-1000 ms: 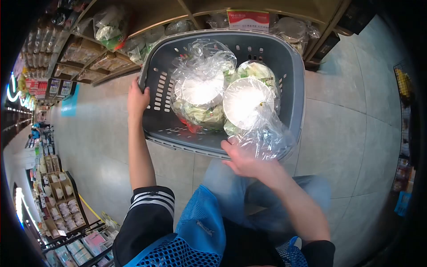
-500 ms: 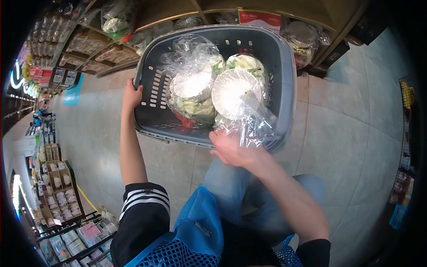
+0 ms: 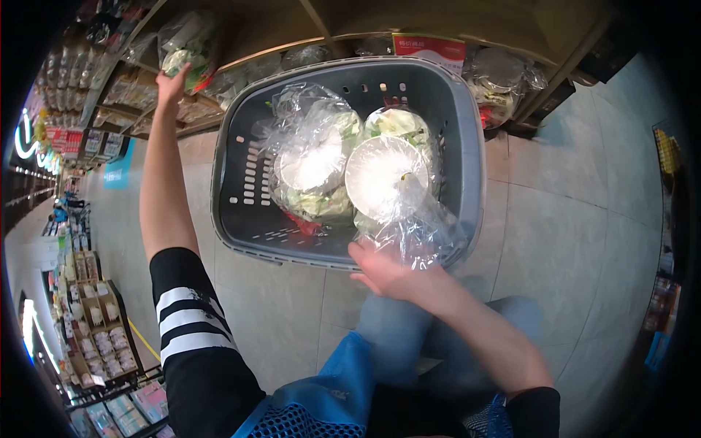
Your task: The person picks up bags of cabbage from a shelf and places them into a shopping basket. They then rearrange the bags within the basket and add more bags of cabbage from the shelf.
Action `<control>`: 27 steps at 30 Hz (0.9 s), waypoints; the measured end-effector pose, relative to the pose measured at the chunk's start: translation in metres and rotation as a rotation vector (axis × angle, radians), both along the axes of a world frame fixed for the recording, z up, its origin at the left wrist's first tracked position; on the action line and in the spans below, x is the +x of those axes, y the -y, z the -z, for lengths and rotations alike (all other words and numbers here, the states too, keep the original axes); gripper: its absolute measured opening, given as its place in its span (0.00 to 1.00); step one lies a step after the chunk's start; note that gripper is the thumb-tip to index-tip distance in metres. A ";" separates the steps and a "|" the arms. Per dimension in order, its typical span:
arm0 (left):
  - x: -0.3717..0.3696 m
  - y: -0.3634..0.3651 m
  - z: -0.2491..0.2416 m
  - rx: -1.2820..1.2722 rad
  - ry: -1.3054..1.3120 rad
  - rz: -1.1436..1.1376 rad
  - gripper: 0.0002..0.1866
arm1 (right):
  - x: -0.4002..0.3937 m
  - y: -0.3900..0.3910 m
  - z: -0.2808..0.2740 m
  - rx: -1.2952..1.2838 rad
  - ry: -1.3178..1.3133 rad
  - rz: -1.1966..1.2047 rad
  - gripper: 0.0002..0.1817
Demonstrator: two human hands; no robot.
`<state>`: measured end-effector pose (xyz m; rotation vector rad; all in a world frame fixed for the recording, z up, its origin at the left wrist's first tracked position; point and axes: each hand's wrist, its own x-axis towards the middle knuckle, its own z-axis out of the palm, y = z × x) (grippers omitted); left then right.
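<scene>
My left hand point(image 3: 172, 84) is stretched out to the shelf at the upper left. Its thumb and fingers are apart at the lower edge of a clear bag of vegetables point(image 3: 188, 57); whether they press on it is hard to see. My right hand point(image 3: 383, 269) is closed on the near rim of a grey plastic shopping basket point(image 3: 471, 168), next to crinkled clear wrap. Inside the basket lie two plastic-wrapped packs of leafy greens, a left pack point(image 3: 321, 201) and a right pack point(image 3: 398, 128), each topped by a round white lid or bowl shining with glare.
Wooden shelves point(image 3: 431, 18) with bagged goods and a red sign point(image 3: 429, 50) run behind the basket. Bagged food point(image 3: 504, 80) sits at the shelf's right. Display racks point(image 3: 102, 321) stand at the left, on a grey tiled floor point(image 3: 562, 241).
My left hand has let go of the basket's left rim and moved up to the bag on the shelf. The basket has sunk slightly in view, with my right hand still at its near rim.
</scene>
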<state>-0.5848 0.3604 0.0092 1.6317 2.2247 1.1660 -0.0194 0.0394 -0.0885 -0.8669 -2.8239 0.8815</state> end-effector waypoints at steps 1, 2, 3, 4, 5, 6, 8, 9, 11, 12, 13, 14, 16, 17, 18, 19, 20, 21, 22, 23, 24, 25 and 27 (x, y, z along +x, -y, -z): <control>-0.010 -0.015 0.002 0.080 -0.029 -0.096 0.49 | 0.000 0.000 -0.001 0.009 -0.004 -0.009 0.16; -0.019 -0.031 0.004 0.162 -0.055 -0.193 0.53 | 0.001 0.000 -0.002 0.017 -0.009 -0.019 0.16; -0.012 -0.038 0.005 0.168 0.006 -0.199 0.56 | 0.004 -0.003 -0.018 -0.016 -0.029 0.014 0.16; -0.007 -0.033 0.005 0.170 0.064 -0.207 0.60 | 0.005 -0.005 -0.028 -0.052 -0.054 0.044 0.16; -0.001 -0.028 0.005 0.169 0.119 -0.215 0.63 | 0.005 -0.005 -0.029 -0.057 -0.048 0.047 0.16; 0.001 -0.026 0.008 0.152 0.136 -0.198 0.64 | 0.008 -0.005 -0.030 -0.061 -0.044 0.050 0.16; -0.008 -0.031 0.016 0.123 0.147 -0.160 0.66 | 0.008 -0.006 -0.031 -0.085 -0.072 0.065 0.17; -0.013 -0.034 0.017 0.113 0.144 -0.141 0.68 | 0.010 -0.007 -0.033 -0.104 -0.102 0.076 0.17; -0.020 -0.044 0.017 0.105 0.179 -0.191 0.71 | 0.012 -0.006 -0.030 -0.100 -0.163 0.078 0.18; -0.027 -0.052 0.021 0.125 0.066 -0.240 0.72 | 0.012 -0.006 -0.025 -0.073 -0.193 0.070 0.18; -0.023 -0.055 0.026 0.154 -0.008 -0.260 0.72 | 0.013 -0.004 -0.016 -0.043 -0.224 0.065 0.18; -0.021 -0.058 0.028 0.182 -0.082 -0.280 0.73 | 0.011 -0.001 -0.008 -0.145 -0.247 0.122 0.18; -0.002 -0.048 0.029 0.100 -0.123 -0.334 0.73 | 0.004 0.007 0.004 -0.129 -0.197 0.129 0.18; 0.007 -0.042 0.033 0.056 -0.137 -0.374 0.73 | 0.003 0.008 0.006 -0.001 -0.124 0.087 0.17; 0.010 -0.042 0.040 0.027 -0.167 -0.401 0.72 | 0.007 0.004 0.002 0.364 0.055 -0.050 0.17; 0.011 -0.041 0.044 -0.004 -0.202 -0.428 0.71 | 0.009 0.003 0.000 0.421 0.094 -0.084 0.17; 0.016 -0.041 0.047 -0.026 -0.233 -0.457 0.71 | 0.011 0.002 -0.001 0.479 0.132 -0.118 0.17; 0.021 -0.042 0.050 -0.011 -0.315 -0.550 0.64 | 0.009 0.002 -0.001 0.234 0.035 -0.038 0.17; 0.011 -0.044 0.054 0.068 -0.395 -0.515 0.62 | 0.008 0.003 -0.002 -0.014 -0.062 0.045 0.17; -0.006 -0.047 0.059 0.146 -0.474 -0.479 0.59 | 0.010 0.001 -0.004 0.046 -0.005 0.004 0.18; -0.009 -0.046 0.060 0.224 -0.555 -0.442 0.57 | 0.012 -0.003 -0.010 0.105 0.050 -0.039 0.18; -0.012 -0.051 0.059 0.315 -0.680 -0.408 0.46 | 0.012 -0.005 -0.013 0.162 0.100 -0.085 0.18; -0.015 -0.057 0.055 0.372 -0.654 -0.188 0.40 | 0.006 0.004 0.005 -0.064 -0.042 0.036 0.18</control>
